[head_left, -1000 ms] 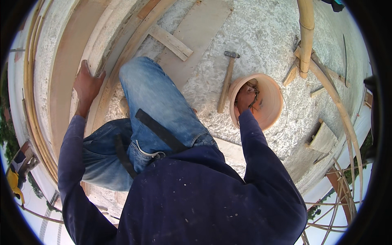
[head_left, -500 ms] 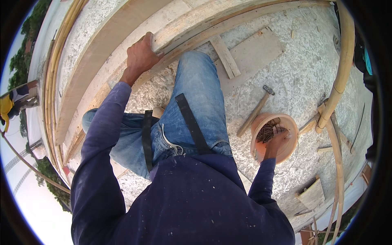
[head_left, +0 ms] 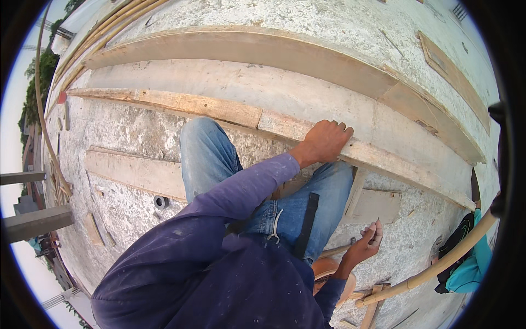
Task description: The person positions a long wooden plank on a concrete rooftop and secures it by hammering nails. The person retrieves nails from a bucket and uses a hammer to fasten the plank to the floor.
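My left hand (head_left: 325, 141) is wrapped over the edge of a long wooden beam (head_left: 203, 105) that runs across in front of my knees. To the right of my leg, my right hand (head_left: 364, 248) is raised with thumb and fingers pinched on a thin nail (head_left: 378, 220), its tip sticking up. Below that hand is an orange bucket (head_left: 324, 267), mostly hidden by my forearm and body; its contents do not show. A hammer (head_left: 335, 250) lies on the rough floor beside the bucket, partly covered by my leg and right hand.
Beyond the beam stands a second long board (head_left: 230, 46) on edge. A bamboo pole (head_left: 427, 274) slants across the right. A flat plank (head_left: 137, 171) and a grey ring (head_left: 160, 202) lie at left. Teal and black cloth (head_left: 471, 263) shows far right.
My right hand has come up out of the bucket with a nail. My view has swung round, and my left hand now grips the beam further to the right.
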Available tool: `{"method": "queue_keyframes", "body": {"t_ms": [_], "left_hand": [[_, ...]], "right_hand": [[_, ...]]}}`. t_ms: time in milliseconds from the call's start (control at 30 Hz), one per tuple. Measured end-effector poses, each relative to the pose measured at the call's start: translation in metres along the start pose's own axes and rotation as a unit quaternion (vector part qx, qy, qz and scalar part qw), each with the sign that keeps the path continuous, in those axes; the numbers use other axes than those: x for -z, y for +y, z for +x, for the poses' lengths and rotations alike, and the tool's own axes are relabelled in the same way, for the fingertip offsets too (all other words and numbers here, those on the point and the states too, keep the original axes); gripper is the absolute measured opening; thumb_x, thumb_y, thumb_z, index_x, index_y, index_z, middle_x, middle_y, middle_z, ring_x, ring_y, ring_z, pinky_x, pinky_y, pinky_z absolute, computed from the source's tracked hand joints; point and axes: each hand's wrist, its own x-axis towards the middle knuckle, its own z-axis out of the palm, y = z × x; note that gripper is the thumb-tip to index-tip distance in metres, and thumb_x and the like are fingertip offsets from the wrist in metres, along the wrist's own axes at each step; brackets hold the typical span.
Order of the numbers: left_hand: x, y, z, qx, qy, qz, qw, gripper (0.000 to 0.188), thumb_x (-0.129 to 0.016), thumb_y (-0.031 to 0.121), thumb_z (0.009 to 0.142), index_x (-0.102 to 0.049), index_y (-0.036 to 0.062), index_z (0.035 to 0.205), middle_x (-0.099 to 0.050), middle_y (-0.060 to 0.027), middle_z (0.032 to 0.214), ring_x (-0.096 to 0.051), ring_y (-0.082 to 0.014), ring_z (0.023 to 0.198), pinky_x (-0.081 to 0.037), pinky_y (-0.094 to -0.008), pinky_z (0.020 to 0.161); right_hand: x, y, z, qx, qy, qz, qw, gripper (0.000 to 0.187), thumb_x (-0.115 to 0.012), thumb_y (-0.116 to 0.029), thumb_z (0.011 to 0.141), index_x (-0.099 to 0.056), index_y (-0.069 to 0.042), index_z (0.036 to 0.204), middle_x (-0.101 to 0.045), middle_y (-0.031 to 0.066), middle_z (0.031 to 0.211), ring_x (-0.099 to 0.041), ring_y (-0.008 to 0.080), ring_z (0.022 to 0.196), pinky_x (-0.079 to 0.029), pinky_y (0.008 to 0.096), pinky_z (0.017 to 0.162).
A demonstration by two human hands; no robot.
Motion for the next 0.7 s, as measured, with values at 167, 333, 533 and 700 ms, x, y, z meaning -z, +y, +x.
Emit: {"method": "queue_keyframes", "body": {"t_ms": [167,333,533,700], "left_hand": [[-0.005,-0.006,-0.004,-0.023,0.045,-0.038,0.998,0.030,-0.075,0.012,0.076,-0.064,0.0009,0.102,-0.071,-0.0166,0.094,-0.071,-0.0320,0.088,-0.056,-0.0412,0.075],[-0.009,-0.008,-0.004,-0.009,0.041,-0.040,0.998,0.021,-0.070,0.015,0.082,-0.065,0.0028,0.099,-0.070,-0.0122,0.093,-0.070,-0.0265,0.087,-0.054,-0.0385,0.072],[-0.006,-0.009,-0.001,-0.007,0.006,-0.039,0.999,0.027,-0.071,0.020,0.084,-0.067,0.0022,0.104,-0.068,-0.0119,0.092,-0.069,-0.0260,0.088,-0.056,-0.0402,0.078],[-0.005,-0.008,0.000,-0.006,-0.015,-0.017,1.000,0.033,-0.070,0.023,0.085,-0.067,0.0005,0.108,-0.067,-0.0120,0.095,-0.067,-0.0270,0.090,-0.057,-0.0427,0.085]], "right_hand": [[-0.048,-0.060,-0.002,0.081,-0.017,-0.029,0.996,0.038,-0.059,-0.018,0.106,-0.064,0.004,0.137,-0.069,0.0134,0.123,-0.060,0.0175,0.093,-0.052,0.0322,0.085],[-0.083,-0.107,0.009,0.080,-0.057,-0.063,0.993,0.034,-0.058,-0.018,0.107,-0.066,0.005,0.132,-0.066,0.0144,0.119,-0.060,0.0184,0.090,-0.052,0.0335,0.085],[-0.122,-0.119,0.040,0.142,-0.077,-0.082,0.984,0.031,-0.056,-0.017,0.107,-0.067,0.006,0.123,-0.065,0.0123,0.107,-0.058,0.0180,0.089,-0.050,0.0340,0.084],[-0.137,-0.112,0.052,0.086,-0.014,-0.139,0.986,0.034,-0.055,-0.022,0.107,-0.067,0.005,0.124,-0.066,0.0112,0.109,-0.056,0.0179,0.094,-0.048,0.0346,0.088]]}}
